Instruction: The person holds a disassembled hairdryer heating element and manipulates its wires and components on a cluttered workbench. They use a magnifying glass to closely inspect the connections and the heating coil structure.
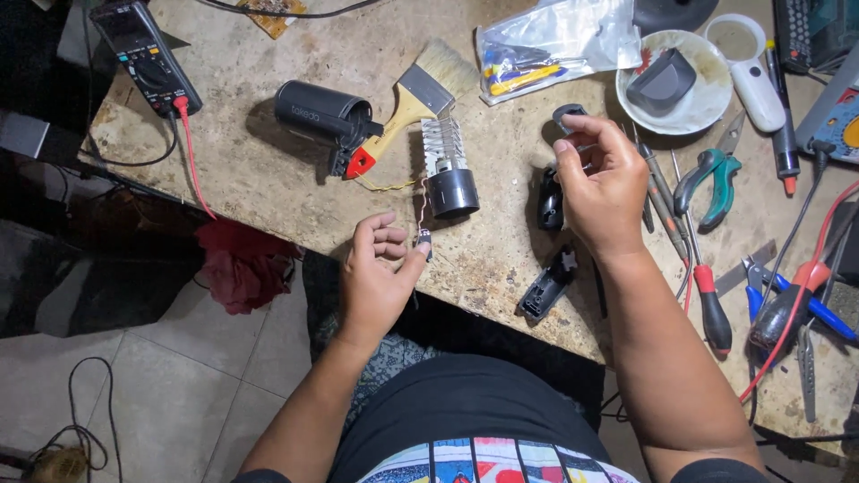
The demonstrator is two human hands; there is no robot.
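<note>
My left hand (376,273) hovers over the front edge of the worn workbench (268,170), thumb and finger pinching a tiny part (425,238) on a thin wire that runs up to a finned coil unit with a black cylinder end (447,170). My right hand (601,183) is raised above the bench, fingers curled around a small dark grey piece (567,114). Below it lie two black casing parts, one (549,201) beside the hand and one (548,286) at the bench edge.
A black tube housing (324,114), a paintbrush (420,94) and a multimeter (143,58) with a red lead lie at the left. A plastic bag (550,40), a white bowl (667,107), green pliers (711,179), screwdrivers (707,300) and a soldering iron (792,300) crowd the right.
</note>
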